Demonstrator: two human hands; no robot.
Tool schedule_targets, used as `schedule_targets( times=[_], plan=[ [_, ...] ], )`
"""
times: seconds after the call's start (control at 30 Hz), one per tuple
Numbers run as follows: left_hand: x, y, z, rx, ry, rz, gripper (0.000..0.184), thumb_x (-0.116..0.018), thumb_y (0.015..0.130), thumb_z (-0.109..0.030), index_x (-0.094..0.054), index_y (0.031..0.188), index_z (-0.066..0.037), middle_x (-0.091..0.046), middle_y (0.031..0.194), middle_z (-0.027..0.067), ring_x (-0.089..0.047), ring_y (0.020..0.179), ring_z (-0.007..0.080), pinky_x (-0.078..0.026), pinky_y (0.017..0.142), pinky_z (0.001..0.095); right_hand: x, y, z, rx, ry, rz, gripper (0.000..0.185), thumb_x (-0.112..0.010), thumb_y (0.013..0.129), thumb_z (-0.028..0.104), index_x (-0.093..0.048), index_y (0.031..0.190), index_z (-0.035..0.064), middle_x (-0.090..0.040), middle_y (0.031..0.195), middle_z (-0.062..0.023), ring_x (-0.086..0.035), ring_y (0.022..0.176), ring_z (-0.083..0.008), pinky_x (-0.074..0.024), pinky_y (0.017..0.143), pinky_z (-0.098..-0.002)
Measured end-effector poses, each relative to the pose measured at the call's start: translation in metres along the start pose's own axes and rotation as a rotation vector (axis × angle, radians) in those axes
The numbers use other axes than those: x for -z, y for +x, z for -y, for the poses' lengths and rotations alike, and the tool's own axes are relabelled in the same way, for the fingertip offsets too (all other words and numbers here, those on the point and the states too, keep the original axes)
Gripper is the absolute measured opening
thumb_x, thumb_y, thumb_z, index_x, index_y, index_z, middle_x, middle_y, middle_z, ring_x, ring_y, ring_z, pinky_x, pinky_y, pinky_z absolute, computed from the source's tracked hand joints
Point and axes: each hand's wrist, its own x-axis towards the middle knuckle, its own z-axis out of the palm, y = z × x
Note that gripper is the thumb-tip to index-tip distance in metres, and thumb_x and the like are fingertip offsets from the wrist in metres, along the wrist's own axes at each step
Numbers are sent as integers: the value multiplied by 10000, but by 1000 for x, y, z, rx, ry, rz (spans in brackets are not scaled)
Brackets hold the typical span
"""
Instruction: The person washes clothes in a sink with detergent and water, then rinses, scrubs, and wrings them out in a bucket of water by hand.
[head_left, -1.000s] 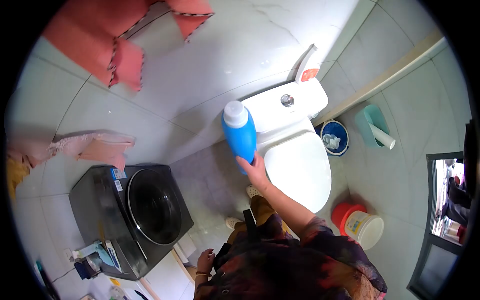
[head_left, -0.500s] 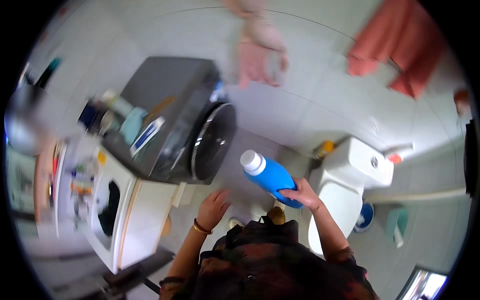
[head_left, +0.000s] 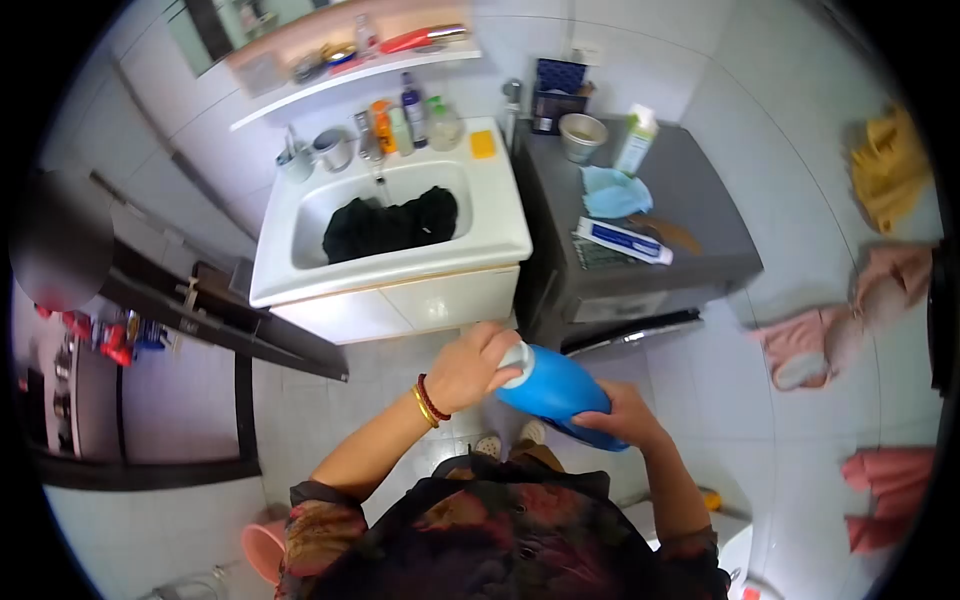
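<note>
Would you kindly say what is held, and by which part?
A blue bottle: the right hand grips its base end, the left hand its white cap.

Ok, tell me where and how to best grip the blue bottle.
Probably best to take the blue bottle around its base end from the right, where the right hand is: it slants, its white cap pointing left and partly covered by the left hand.

My right hand [head_left: 622, 414] holds the tilted blue bottle [head_left: 556, 384] around its lower end, and my left hand [head_left: 466, 370] grips its white cap [head_left: 516, 363]. Dark cloth [head_left: 392, 226] lies in the white sink [head_left: 492, 205]; a blue-and-white tube [head_left: 625, 240] lies on the grey washing machine [head_left: 700, 195].
</note>
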Motion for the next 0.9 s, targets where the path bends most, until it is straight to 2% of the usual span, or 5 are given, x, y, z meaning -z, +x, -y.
schedule_targets(
  times=[0.17, 0.4, 0.6, 0.77, 0.9],
  plan=[
    [24, -5, 34, 462, -44, -70, 433, -637, 784, -267, -491, 1144, -76, -477, 1078, 162, -521, 934, 347, -466, 769, 395, 0, 79, 35, 110, -438, 71, 474, -694, 668, 457, -546, 772, 18, -583, 743, -205, -556, 677, -368, -433, 613, -391],
    [103, 28, 72, 171, -106, -225, 569, -666, 780, -174, -403, 1276, -82, -442, 1141, 167, -536, 903, 266, -473, 730, 307, 44, 178, 99, 319, -417, 214, 509, -699, 656, 457, -565, 833, -1, -606, 753, -195, -584, 686, -362, -451, 613, -395],
    [104, 59, 117, 598, 52, -426, 448, -570, 802, -474, -593, 742, -30, -532, 529, 103, -533, 488, 296, -417, 503, 389, 56, 251, 121, 436, -669, 271, 501, -684, 671, 474, -536, 790, 10, -589, 728, -198, -571, 667, -362, -437, 610, -408],
    [99, 53, 156, 921, 37, -283, 544, -491, 824, -543, -620, 859, -16, -605, 643, 149, -573, 556, 304, -445, 546, 372, 45, 294, 130, 514, -795, 329, 506, -677, 677, 480, -536, 792, 7, -588, 712, -207, -574, 673, -364, -437, 611, -416],
    [105, 53, 159, 704, -238, -484, 521, -579, 827, -389, -465, 1195, -40, -597, 925, 174, -601, 745, 305, -489, 711, 331, 40, 325, 130, 518, -801, 340, 517, -670, 680, 489, -538, 803, 4, -589, 706, -207, -578, 667, -367, -443, 611, -420]
  ],
)
